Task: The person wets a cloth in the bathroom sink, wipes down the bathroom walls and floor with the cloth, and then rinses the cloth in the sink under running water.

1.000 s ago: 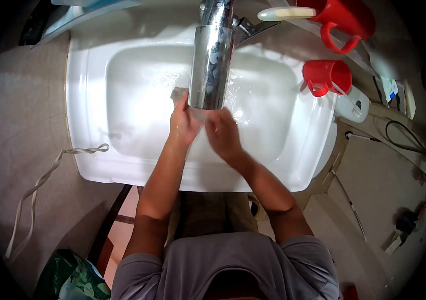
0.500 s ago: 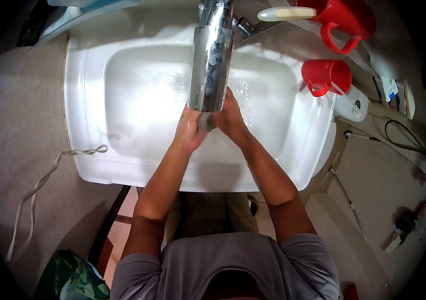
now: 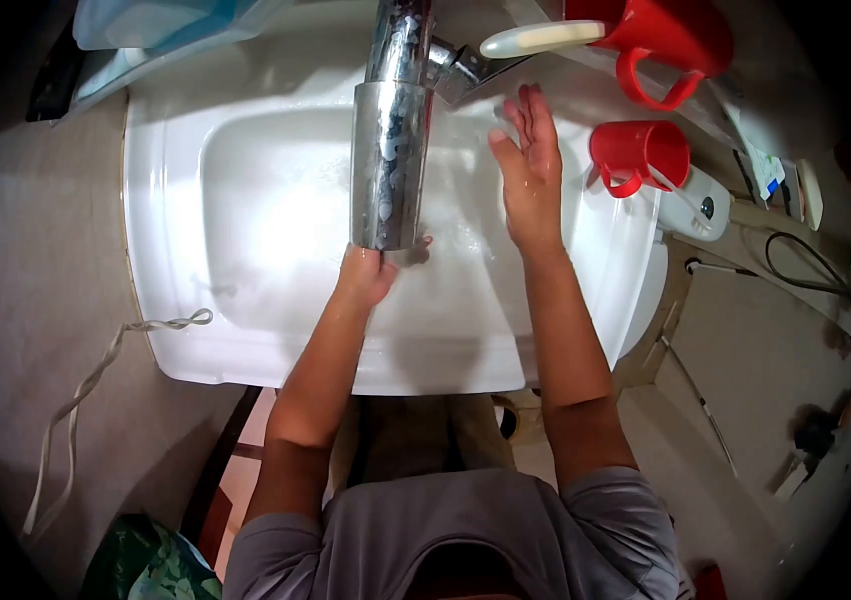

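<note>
My left hand (image 3: 366, 275) is under the end of the chrome faucet (image 3: 388, 165), over the white sink (image 3: 168, 250). The spout covers most of its fingers, so I cannot tell whether they are closed on anything. My right hand (image 3: 534, 175) is raised over the right side of the basin, wet, its fingers stretched out and nothing in it. Just beyond its fingertips is the faucet's lever (image 3: 486, 75), apart from them. A red mug (image 3: 661, 150) rests at the sink's right rim, near that hand.
Above the sink's right corner, a second red mug (image 3: 681, 50) and a pale oval object (image 3: 544, 40) are on a shelf. A blue-white container (image 3: 151, 22) is at the upper left. Twisted white cord (image 3: 96, 385) hangs at the left.
My right hand has left the left hand under the spout and moved up and to the right, fingers spread. My left hand stays under the faucet. The view has shifted slightly.
</note>
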Tool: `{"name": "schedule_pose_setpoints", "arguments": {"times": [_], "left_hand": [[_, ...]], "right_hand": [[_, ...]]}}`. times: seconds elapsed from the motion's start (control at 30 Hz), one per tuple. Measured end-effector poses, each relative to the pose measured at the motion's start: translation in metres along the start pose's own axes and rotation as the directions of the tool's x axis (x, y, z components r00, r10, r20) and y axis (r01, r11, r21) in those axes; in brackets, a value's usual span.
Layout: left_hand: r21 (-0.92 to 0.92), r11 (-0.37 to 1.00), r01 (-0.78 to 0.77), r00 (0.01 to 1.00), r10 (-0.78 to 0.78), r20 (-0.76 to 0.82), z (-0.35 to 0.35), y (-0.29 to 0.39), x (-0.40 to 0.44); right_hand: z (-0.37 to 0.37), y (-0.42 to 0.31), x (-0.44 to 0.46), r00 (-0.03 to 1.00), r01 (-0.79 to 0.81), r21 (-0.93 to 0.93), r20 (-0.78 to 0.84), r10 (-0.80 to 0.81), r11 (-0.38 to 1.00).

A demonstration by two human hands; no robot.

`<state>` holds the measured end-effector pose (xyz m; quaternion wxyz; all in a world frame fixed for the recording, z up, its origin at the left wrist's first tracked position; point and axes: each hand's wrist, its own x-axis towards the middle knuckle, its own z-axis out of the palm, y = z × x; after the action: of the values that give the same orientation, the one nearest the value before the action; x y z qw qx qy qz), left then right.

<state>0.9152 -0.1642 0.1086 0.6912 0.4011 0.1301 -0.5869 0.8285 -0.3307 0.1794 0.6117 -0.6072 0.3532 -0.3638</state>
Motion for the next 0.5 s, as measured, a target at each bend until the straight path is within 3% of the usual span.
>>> {"name": "schedule_pose_setpoints", "arguments": {"times": [0.1,0.2,0.3,0.37,0.5], "left_hand": [[-0.053,0.998,0.038,0.996,-0.034,0.082,0.002,0.002,0.002],[0.010,1.000,-0.007,0.994,0.006,0.113,-0.003,0.005,0.003],[-0.005,1.000,-0.029,0.999,0.029,-0.021,-0.008,0.003,0.006],[-0.025,0.999,-0.026,1.000,0.026,-0.011,-0.003,0.005,0.004],[-0.012,0.998,-0.069,0.997,0.068,-0.045,0.013,0.008,-0.003]], "right_hand": [[0.010,-0.019,0.016,0.998,0.051,0.018,0.039,-0.052,0.999],[0.020,-0.025,0.022,0.995,0.076,-0.033,0.071,-0.073,0.997],[0.021,-0.017,0.031,0.992,0.110,-0.203,0.089,-0.093,0.973],[0.017,-0.023,0.036,0.988,0.117,-0.295,0.132,-0.080,0.948],[0.009,-0.001,0.009,0.969,0.203,-0.242,0.189,-0.159,0.949]]}}
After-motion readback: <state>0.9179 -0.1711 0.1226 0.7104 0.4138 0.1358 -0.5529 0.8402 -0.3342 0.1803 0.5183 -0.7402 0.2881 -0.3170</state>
